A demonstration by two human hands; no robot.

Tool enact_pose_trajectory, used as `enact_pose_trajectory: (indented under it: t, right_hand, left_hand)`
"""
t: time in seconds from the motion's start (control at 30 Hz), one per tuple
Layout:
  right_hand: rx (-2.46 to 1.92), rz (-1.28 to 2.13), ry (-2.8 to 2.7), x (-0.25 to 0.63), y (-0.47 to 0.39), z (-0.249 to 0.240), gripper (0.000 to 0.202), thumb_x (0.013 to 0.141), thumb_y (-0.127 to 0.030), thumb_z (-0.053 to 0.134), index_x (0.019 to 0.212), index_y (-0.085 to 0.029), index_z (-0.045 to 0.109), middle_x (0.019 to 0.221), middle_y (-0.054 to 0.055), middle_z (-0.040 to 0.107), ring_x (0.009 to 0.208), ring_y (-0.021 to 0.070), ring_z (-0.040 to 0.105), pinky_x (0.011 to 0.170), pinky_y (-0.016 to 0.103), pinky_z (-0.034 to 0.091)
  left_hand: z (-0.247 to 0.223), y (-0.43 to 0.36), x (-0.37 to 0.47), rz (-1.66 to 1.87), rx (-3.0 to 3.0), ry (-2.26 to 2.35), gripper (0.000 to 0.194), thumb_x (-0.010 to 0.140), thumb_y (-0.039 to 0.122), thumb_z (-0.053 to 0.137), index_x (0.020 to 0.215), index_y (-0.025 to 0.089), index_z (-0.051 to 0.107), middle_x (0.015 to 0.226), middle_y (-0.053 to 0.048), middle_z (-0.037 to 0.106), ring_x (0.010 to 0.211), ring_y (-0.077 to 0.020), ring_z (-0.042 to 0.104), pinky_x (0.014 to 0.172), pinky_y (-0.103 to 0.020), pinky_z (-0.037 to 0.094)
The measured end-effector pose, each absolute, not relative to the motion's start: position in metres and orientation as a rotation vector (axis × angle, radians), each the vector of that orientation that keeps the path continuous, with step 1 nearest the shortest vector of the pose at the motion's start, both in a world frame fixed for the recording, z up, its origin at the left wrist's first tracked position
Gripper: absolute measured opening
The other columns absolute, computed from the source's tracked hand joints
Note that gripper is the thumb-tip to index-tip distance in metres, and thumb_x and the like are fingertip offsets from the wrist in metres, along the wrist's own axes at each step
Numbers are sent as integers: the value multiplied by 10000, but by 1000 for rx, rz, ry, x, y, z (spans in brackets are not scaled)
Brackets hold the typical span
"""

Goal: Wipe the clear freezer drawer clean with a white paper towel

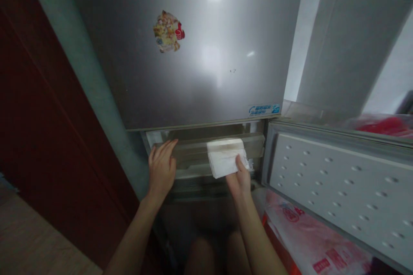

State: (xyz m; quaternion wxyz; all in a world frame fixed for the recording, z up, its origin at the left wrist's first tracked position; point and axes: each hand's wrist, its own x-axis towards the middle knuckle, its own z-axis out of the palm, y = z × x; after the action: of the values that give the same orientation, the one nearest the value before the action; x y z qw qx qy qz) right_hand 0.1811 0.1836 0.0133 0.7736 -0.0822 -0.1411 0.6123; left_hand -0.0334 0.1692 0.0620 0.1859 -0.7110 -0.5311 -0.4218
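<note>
In my right hand (239,180) is a folded white cloth (224,159), with the thumb on top and the fingers underneath. It is held in front of a translucent drawer (190,152) in the lower compartment of a silver fridge (206,51). My left hand (161,169) is at the drawer's left end. Its fingers are stretched out along the upper edge and the thumb stands apart; whether they press on the drawer I cannot tell. The lower fridge door (335,189) is swung out to the right, its dimpled white inner panel showing.
The upper fridge door is closed and bears a colourful sticker (168,32). Below the open door lies a plastic bag (309,232) with red print. A dark red wooden door or panel (54,129) stands close on the left. My knees (200,255) are just below the drawer.
</note>
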Motion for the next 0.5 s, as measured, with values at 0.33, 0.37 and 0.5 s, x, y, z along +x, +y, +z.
enact_pose_trajectory:
  t: [0.33,0.37,0.5]
  right_hand:
    - [-196,1281,-202,170,177,27,254,915,-194,512,1118,-174,663,1040,45,754,1003,156,701,1110,422,404]
    - [-198,1273,-200,168,179,28,250,913,-193,516,1114,-177,663,1039,40,754,995,151,703,1108,412,406]
    - [-202,1243,-184,158,182,31,234,896,-184,544,1097,-199,662,1002,8,762,968,122,705,1105,362,407]
  left_hand:
    - [63,168,-33,-1170,-2009,-1479,494,883,106,324,1329,154,533,1331,-87,608,1287,-241,500,1151,-511,247]
    - [63,168,-33,-1169,-2007,-1479,492,884,106,327,1328,155,534,1330,-86,609,1286,-241,501,1150,-513,249]
    - [62,170,-33,-1170,-2005,-1477,495,876,98,336,1326,156,536,1324,-86,614,1278,-244,508,1143,-523,258]
